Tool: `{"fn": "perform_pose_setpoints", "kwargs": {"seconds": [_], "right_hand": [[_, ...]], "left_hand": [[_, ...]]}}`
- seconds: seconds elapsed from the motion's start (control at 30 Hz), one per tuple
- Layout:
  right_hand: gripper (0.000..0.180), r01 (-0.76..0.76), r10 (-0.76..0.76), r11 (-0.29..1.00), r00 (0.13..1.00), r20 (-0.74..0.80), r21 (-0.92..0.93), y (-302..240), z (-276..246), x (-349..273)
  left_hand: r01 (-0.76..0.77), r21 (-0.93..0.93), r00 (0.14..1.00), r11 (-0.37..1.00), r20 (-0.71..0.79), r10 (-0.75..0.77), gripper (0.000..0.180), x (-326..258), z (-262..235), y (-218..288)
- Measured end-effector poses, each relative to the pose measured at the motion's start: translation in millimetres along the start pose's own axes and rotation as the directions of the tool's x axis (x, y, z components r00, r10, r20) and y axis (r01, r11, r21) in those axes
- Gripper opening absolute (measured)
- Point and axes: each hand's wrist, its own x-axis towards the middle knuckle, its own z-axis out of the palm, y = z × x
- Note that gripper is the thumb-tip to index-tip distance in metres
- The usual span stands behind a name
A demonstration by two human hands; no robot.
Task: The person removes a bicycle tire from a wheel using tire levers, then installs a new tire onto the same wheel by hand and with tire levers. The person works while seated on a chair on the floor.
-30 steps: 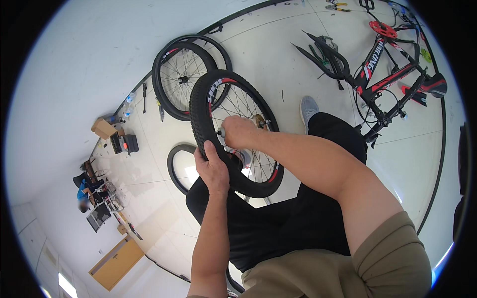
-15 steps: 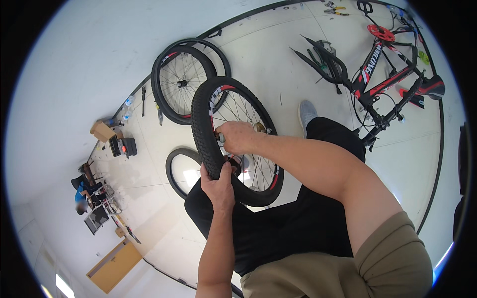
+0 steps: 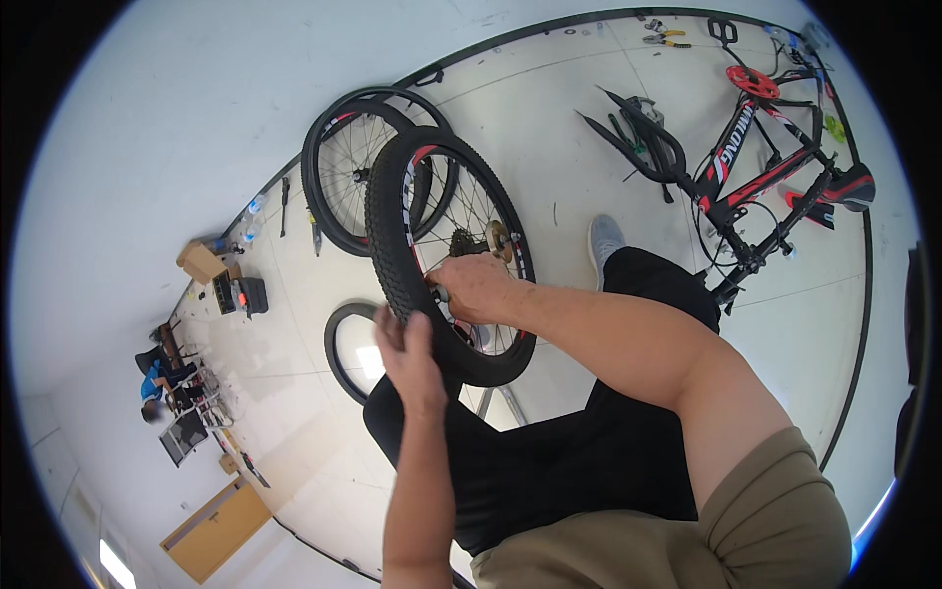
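Note:
A bicycle wheel (image 3: 390, 236) with a black knobby tyre and a red-and-white rim stands tilted before my knees. My right hand (image 3: 478, 287) reaches in among its spokes, fingers closed at the inner side of the rim. A small metallic part shows by these fingers, mostly hidden. Beside the lower left of the tyre is my left hand (image 3: 412, 371), slightly blurred, its thumb and fingers apart and holding nothing. The dark cassette (image 3: 461, 241) shows at the hub, and a round brass-coloured disc (image 3: 498, 240) lies beyond the spokes.
Behind lies another wheel (image 3: 324, 187) with a loose tyre. A further tyre (image 3: 336, 339) rests left of my knee. At right stands an upturned bike frame (image 3: 731, 167); pliers (image 3: 667, 39) lie far off. Boxes (image 3: 201, 261) and a seated person (image 3: 152, 383) are at left.
My left hand has let go of the tyre and its fingers have spread. The wheel has shifted up and to the left, and its cassette has come into view. My right hand stays at the rim.

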Motion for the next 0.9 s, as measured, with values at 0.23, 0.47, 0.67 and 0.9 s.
{"fn": "perform_pose_setpoints", "kwargs": {"seconds": [0.23,0.47,0.67,0.9], "right_hand": [[0.029,0.008,0.006,0.994,0.992,0.129,-0.109,-10,15,-10],[0.027,-0.216,0.212,0.976,0.971,0.107,0.026,-9,28,-1],[0.028,-0.288,0.276,0.952,0.954,0.117,0.102,-2,23,11],[0.023,-0.294,0.299,0.936,0.954,0.004,0.195,6,19,21]], "left_hand": [[0.069,0.255,0.99,0.964,0.103,-0.098,0.062,68,30,57],[0.056,0.253,0.992,0.966,0.092,-0.081,0.049,58,24,49],[0.034,0.295,0.995,0.955,0.076,-0.059,0.05,41,18,41],[-0.033,0.328,0.997,0.944,0.076,0.008,0.049,21,13,21]]}}
